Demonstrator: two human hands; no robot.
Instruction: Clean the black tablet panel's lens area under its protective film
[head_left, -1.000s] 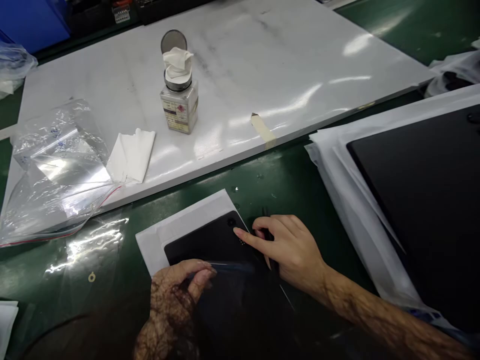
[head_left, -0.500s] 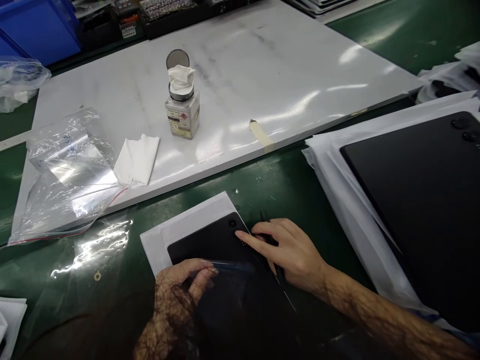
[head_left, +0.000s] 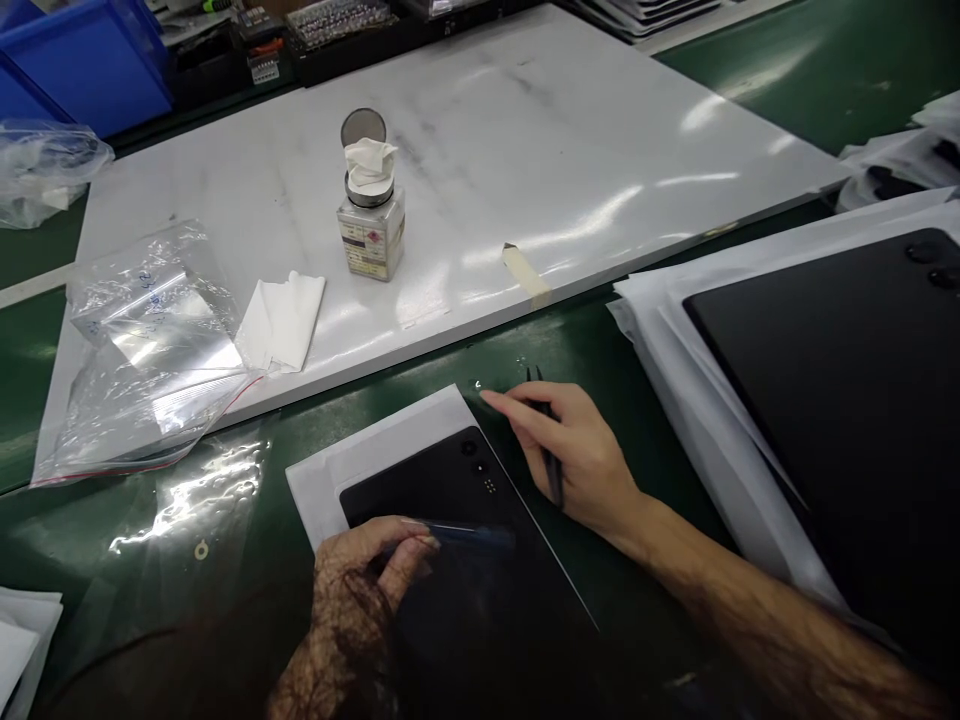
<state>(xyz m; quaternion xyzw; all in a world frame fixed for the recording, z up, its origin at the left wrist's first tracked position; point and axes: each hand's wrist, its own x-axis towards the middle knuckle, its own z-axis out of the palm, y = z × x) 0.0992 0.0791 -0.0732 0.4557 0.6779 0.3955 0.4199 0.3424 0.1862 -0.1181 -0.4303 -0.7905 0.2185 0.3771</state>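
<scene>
While the right hand (head_left: pixel 577 460) clamps black tweezers (head_left: pixel 553 478) under its curled fingers, its forefinger stretches out over the green mat (head_left: pixel 585 330), just past the far corner of the black panel (head_left: pixel 442 480). Left hand (head_left: pixel 360 590): pinching the edge of a clear film (head_left: pixel 469 534) lying across that panel. Panel: flat on a white sheet (head_left: pixel 367 450). Beyond: white board (head_left: pixel 540 140) bearing a small bottle (head_left: pixel 371 235), a folded wipe (head_left: pixel 281 320) and a plastic bag (head_left: pixel 142 360). Right: stack (head_left: pixel 840 400) of larger black panels.
</scene>
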